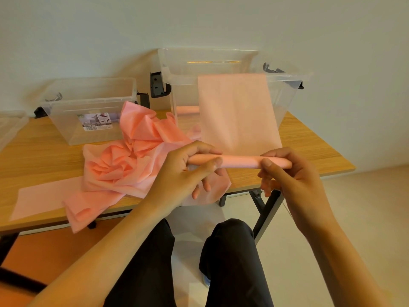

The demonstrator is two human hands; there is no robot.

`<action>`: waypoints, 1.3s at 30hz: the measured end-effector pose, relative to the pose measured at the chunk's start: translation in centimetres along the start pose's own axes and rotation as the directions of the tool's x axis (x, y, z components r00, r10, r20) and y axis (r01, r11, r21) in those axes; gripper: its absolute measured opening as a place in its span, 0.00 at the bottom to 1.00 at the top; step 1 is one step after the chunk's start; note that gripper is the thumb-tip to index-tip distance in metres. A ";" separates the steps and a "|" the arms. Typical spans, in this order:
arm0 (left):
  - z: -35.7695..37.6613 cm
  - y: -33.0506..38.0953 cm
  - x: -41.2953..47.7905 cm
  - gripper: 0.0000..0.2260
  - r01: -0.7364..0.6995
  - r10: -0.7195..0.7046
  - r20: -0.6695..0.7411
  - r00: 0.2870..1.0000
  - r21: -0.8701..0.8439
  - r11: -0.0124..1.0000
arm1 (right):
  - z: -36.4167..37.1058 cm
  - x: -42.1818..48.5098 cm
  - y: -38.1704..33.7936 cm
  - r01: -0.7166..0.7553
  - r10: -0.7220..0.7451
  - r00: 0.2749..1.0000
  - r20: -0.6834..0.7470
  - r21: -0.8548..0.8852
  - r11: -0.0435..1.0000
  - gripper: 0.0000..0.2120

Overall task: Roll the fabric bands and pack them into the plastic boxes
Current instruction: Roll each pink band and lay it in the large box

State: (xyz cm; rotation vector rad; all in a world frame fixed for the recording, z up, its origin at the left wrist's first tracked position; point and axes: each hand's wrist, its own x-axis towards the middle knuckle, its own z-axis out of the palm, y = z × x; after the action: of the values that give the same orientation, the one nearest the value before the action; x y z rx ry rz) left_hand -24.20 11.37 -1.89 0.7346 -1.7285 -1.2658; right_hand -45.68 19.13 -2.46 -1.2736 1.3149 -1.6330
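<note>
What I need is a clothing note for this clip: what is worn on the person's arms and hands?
Nothing is worn on either. The left hand and right hand show no gloves, rings or watch. The left forearm and right forearm have no sleeve in view. The trousers are dark.

Wearing dark trousers [232, 262], near black, plain cloth, softly creased at both knees. Trouser legs loose-fitting, matte, same cloth left and right. Bare from the near frame edge outward: left forearm [106, 244], right forearm [338, 251], then left hand [181, 176], right hand [294, 180]. Short plain nails, trimmed close, on both thumbs. Sliver of shoe [206, 281] low between the legs, pale blue and white, too small to tell more.
</note>
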 end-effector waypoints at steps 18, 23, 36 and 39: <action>0.3 0.2 -0.3 0.08 -0.005 0.004 -0.019 1.000 -0.019 1.000 | -0.4 0.1 0.3 -0.046 0.046 0.999 -0.003 0.041 0.998 0.16; 0.3 0.0 -0.3 0.07 -0.003 0.003 -0.046 0.999 -0.006 1.000 | -0.2 0.1 0.1 -0.036 0.035 0.999 0.018 0.048 0.998 0.17; 0.2 -0.3 -0.3 0.06 0.012 -0.013 -0.062 0.998 -0.016 1.000 | 0.3 0.2 0.1 -0.036 0.034 0.999 0.025 0.055 0.998 0.16; 0.3 -0.1 -0.2 0.05 0.012 -0.014 -0.070 0.997 -0.029 0.999 | 0.3 0.2 0.1 -0.033 0.031 0.999 0.040 0.056 0.998 0.13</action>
State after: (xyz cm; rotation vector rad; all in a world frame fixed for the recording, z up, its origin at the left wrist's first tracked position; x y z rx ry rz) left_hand -24.34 11.60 -2.10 0.7660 -1.6480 -1.2566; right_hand -45.44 18.82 -2.55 -1.2380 1.2504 -1.6044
